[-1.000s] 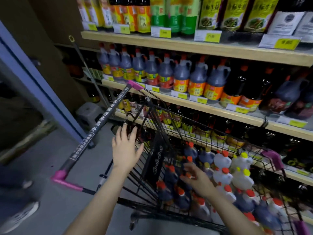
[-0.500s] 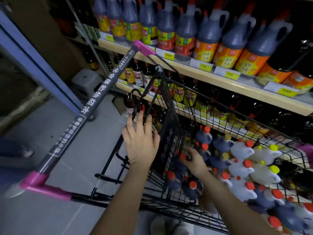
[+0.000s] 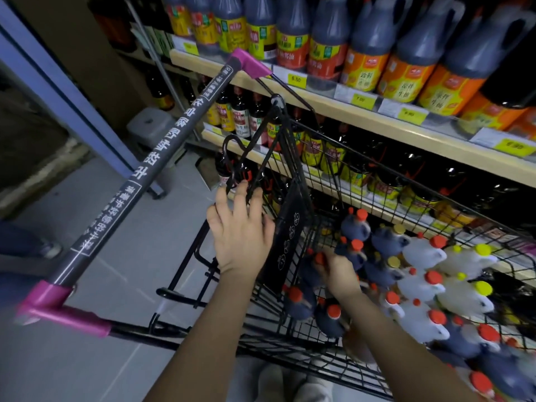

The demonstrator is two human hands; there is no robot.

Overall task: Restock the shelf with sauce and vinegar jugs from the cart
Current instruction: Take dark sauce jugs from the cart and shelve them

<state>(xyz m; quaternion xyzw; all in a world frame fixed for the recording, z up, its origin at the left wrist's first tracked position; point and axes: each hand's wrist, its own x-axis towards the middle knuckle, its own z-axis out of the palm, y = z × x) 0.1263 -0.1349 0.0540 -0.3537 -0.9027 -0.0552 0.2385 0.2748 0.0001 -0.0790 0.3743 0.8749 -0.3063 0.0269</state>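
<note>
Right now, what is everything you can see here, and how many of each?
Cart: one, black wire, beside the shelves.
Cart handle: one, dark grey with pink ends, left of the basket.
Dark jugs: many, red or gold caps, in the cart's near and middle part.
White jugs: several, red or yellow caps, in the cart's right part.
Shelf jugs: a long row, dark with yellow, red and orange labels, on the upper shelf.
Small bottles: many, dark, on the lower shelf.
Price tags: several, yellow, along the shelf edges.
Stool: one, grey, on the floor.
Left hand: fingers at the cart's folding wire flap.
Right hand: reaching among the dark jugs; its grip is hidden.
</note>
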